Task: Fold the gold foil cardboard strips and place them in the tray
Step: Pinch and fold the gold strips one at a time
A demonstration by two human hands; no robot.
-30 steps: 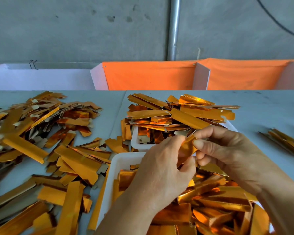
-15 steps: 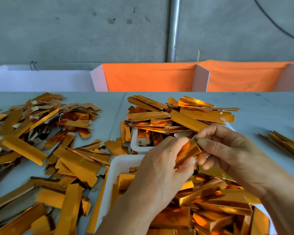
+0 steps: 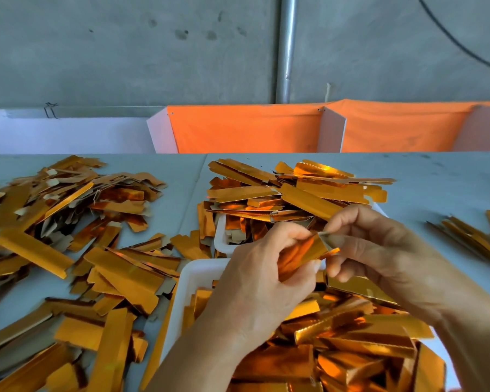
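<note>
— Holding what, down there in the middle of the frame?

— One gold strip (image 3: 303, 257). The left hand (image 3: 255, 290) has its fingers (image 3: 287, 234) curled round the strip's lower part, thumb underneath. The right hand (image 3: 379, 250) pinches the strip's upper end, where a small flap is turned up showing a dull grey underside.

— And where is the strip compared with the tray?

— Just above the near white tray (image 3: 193, 281), at its far edge. That tray sits at the lower centre and is heaped with folded gold pieces (image 3: 351, 343).

— Is that the only tray?

— No. A second white tray (image 3: 220, 239) lies right behind it, towards the centre, piled high with strips (image 3: 294, 190) that overhang its rim.

— What about the rest of the bench?

— The grey bench (image 3: 436, 179) carries a wide scatter of flat strips (image 3: 68, 236) across the left half of the frame, and a small bundle (image 3: 475, 239) at the right edge. Behind the bench, orange cloth (image 3: 244, 128) hangs between white panels, with a grey wall and a metal pipe (image 3: 286, 49) above.
</note>
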